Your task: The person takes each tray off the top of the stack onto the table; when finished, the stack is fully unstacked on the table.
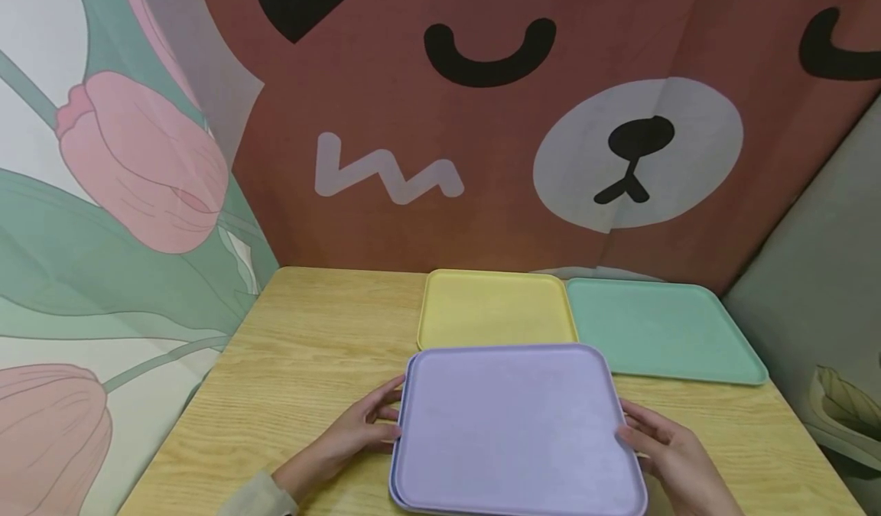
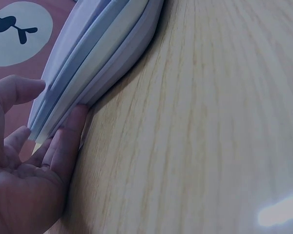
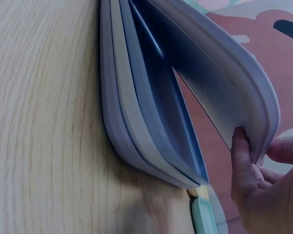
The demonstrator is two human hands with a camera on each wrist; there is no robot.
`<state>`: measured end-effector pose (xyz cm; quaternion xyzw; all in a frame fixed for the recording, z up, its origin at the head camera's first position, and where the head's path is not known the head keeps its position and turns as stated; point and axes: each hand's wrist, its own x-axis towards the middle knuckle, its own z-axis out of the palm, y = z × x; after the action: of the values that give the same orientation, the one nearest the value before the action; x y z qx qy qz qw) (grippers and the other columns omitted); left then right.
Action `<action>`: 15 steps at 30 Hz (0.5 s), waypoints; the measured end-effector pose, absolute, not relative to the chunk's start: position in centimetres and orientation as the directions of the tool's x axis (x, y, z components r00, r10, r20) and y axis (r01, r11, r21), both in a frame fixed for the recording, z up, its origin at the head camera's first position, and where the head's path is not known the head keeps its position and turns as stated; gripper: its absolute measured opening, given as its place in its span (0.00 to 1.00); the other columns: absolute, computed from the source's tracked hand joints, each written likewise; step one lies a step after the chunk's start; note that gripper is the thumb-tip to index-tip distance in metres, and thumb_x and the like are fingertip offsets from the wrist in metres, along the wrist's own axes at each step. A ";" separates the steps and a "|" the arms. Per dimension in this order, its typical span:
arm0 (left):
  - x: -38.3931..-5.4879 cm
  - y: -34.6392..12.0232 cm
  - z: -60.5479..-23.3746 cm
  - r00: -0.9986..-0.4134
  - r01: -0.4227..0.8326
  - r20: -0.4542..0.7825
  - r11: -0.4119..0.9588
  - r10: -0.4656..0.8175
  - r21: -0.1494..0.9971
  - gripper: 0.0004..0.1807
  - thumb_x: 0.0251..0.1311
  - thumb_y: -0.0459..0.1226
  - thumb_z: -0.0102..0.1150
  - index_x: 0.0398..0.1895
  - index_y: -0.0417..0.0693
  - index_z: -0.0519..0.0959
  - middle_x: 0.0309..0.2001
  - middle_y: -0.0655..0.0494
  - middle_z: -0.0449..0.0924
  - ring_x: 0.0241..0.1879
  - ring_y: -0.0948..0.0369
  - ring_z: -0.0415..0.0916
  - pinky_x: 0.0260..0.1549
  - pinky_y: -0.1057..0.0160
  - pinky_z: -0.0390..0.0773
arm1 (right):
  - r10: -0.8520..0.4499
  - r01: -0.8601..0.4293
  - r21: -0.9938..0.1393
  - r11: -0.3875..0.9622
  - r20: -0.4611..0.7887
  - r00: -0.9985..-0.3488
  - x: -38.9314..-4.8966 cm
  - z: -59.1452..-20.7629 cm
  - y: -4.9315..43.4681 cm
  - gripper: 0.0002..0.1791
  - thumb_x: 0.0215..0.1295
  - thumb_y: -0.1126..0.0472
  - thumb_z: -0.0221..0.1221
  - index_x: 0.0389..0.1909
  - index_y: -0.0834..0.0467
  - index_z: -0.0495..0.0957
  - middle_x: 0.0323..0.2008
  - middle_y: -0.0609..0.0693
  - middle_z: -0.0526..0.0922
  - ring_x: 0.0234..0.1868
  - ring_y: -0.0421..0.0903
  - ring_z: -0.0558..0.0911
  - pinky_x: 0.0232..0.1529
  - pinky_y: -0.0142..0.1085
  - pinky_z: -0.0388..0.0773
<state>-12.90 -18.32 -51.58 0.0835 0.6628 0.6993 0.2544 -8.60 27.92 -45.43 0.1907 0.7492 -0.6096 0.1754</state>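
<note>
A purple tray (image 1: 509,432) tops a stack of several trays at the front of the table. In the right wrist view its near end is raised at a slant, leaving a wedge-shaped gap above the blue tray (image 3: 151,102). My right hand (image 1: 677,455) pinches the raised edge, thumb over the rim and fingers beneath. At the opposite side, my left hand (image 1: 354,432) holds the stack's edge. Its thumb meets the upper rim and its fingers reach the lower trays. Below the blue tray lie a cream tray (image 2: 95,56) and another purple tray (image 2: 124,61).
Behind the stack, a yellow tray (image 1: 495,309) and a green tray (image 1: 664,329) lie side by side on the wooden table (image 1: 289,363). A bear-print cloth (image 1: 385,111) hangs along the back edge and a tulip-print cloth (image 1: 138,172) along the left.
</note>
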 end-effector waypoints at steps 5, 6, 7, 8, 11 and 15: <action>-12.9 -18.3 -51.5 -0.855 -0.236 -0.209 0.003 0.474 0.972 0.47 0.60 0.29 0.65 0.81 0.49 0.53 0.74 0.37 0.57 0.55 0.53 0.71 0.48 0.47 0.84 | 0.068 0.495 -0.838 0.229 -0.494 -0.867 -8.5 -45.5 29.0 0.43 0.72 0.48 0.60 0.77 0.65 0.55 0.73 0.66 0.64 0.58 0.45 0.78 0.53 0.47 0.82; -12.9 -18.3 -51.5 -0.856 -0.234 -0.207 0.002 0.474 0.972 0.47 0.60 0.29 0.65 0.81 0.49 0.53 0.74 0.37 0.57 0.55 0.53 0.71 0.48 0.47 0.84 | 0.065 0.493 -0.838 0.235 -0.492 -0.868 -8.4 -45.5 29.2 0.43 0.72 0.48 0.60 0.77 0.66 0.55 0.73 0.66 0.64 0.58 0.46 0.78 0.53 0.47 0.82; -12.9 -18.3 -51.5 -0.856 -0.232 -0.206 0.004 0.474 0.973 0.48 0.60 0.29 0.65 0.81 0.49 0.53 0.74 0.37 0.57 0.55 0.53 0.71 0.49 0.47 0.84 | 0.066 0.496 -0.835 0.240 -0.495 -0.866 -8.4 -45.5 29.4 0.43 0.72 0.47 0.60 0.77 0.66 0.55 0.73 0.66 0.63 0.58 0.46 0.78 0.53 0.48 0.82; -12.9 -18.3 -51.5 -0.856 -0.232 -0.207 0.006 0.473 0.973 0.48 0.60 0.29 0.66 0.81 0.49 0.53 0.74 0.37 0.57 0.56 0.53 0.71 0.49 0.48 0.84 | 0.066 0.497 -0.833 0.243 -0.497 -0.865 -8.4 -45.6 29.7 0.43 0.72 0.47 0.60 0.78 0.65 0.55 0.74 0.66 0.63 0.58 0.46 0.78 0.54 0.48 0.82; -13.0 -18.2 -51.6 -0.859 -0.231 -0.214 0.021 0.466 0.973 0.48 0.59 0.30 0.68 0.81 0.50 0.54 0.74 0.38 0.58 0.56 0.53 0.71 0.49 0.48 0.84 | 0.067 0.510 -0.826 0.240 -0.510 -0.858 -8.3 -45.7 30.6 0.45 0.71 0.45 0.60 0.78 0.65 0.54 0.75 0.66 0.59 0.59 0.46 0.78 0.54 0.49 0.82; -13.0 -18.2 -51.8 -0.860 -0.231 -0.221 0.035 0.460 0.972 0.49 0.59 0.31 0.69 0.81 0.51 0.54 0.74 0.40 0.59 0.56 0.53 0.71 0.48 0.49 0.84 | 0.071 0.520 -0.820 0.241 -0.519 -0.852 -8.1 -45.9 31.7 0.47 0.71 0.45 0.61 0.78 0.65 0.52 0.76 0.66 0.57 0.58 0.45 0.78 0.55 0.50 0.81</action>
<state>-13.03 -18.21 -51.77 0.0847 0.6744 0.6894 0.2505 -8.14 31.69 -45.95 0.1932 0.7639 -0.5850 0.1920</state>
